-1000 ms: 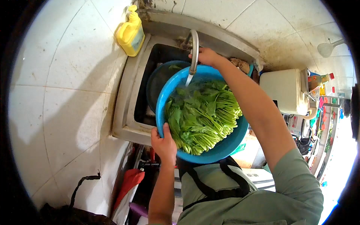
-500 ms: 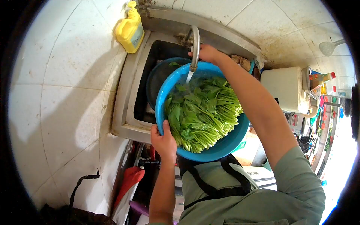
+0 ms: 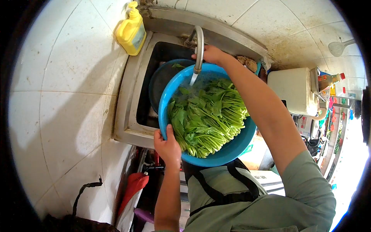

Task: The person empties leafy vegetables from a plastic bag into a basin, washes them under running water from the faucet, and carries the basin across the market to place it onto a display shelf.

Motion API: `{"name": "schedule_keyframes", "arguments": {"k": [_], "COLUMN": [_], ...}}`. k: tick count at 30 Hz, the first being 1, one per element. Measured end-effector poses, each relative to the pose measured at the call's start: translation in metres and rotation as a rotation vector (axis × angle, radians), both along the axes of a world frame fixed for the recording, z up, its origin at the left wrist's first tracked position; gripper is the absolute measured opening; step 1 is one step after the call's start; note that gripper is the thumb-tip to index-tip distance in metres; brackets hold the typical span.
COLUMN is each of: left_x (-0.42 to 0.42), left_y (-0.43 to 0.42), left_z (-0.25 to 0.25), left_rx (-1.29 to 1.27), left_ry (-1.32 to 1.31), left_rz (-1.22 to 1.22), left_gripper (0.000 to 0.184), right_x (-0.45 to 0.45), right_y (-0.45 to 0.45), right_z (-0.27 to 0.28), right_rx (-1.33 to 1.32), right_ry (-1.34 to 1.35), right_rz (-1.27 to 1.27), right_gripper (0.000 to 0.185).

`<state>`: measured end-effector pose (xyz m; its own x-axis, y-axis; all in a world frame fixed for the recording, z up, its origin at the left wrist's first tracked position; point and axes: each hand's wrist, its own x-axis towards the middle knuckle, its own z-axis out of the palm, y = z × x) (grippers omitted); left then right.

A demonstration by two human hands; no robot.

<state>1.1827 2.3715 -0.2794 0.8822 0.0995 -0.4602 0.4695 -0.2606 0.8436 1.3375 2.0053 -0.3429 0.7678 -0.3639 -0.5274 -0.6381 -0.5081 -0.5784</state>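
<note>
A large blue basin (image 3: 162, 106) is tilted over the sink, its near side against my body. Bundled leafy greens (image 3: 210, 116) with pale stems fill much of it, lying in water. My left hand (image 3: 167, 149) grips the basin's rim at the lower left, thumb on the inside. Water runs from the curved metal faucet (image 3: 199, 42) into the basin. Just behind that spout, my right hand (image 3: 211, 54) has its fingers closed at the faucet's handle, which is mostly hidden.
Under the blue basin, a dark basin (image 3: 154, 91) sits in the metal sink (image 3: 129, 112). A yellow pump bottle (image 3: 133, 33) stands at the sink's left corner. To the right are a pale container (image 3: 288, 91) and a bottle with a red cap (image 3: 330, 80). A spatula (image 3: 338, 48) hangs on the wall.
The view has shifted very slightly. Both hands keep their places on the basin and at the faucet, and water still runs.
</note>
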Motion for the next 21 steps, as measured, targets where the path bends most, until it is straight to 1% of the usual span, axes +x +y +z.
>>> {"name": "schedule_keyframes", "arguments": {"k": [5,11,17,21], "left_x": [0.000,0.001,0.002,0.002], "left_y": [0.000,0.000,0.000,0.000], "left_z": [0.001,0.001,-0.001,-0.002], "left_rx": [-0.012,-0.012,-0.011,-0.041], "left_ry": [-0.017,0.000,-0.014,0.005], "left_rz": [0.005,-0.005,-0.001,0.021], "left_gripper": [0.030,0.030,0.029,0.028], "right_x": [0.001,-0.001,0.003,0.002], "right_y": [-0.002,0.011,-0.003,-0.001], "right_z": [-0.007,0.024,-0.005,-0.003], "right_rx": [0.014,0.053,0.053,0.089], "right_ry": [-0.021,0.019,-0.020,-0.025], "right_rz": [-0.009,0.006,0.037,-0.022], "right_gripper": [0.059,0.059,0.059,0.058]}}
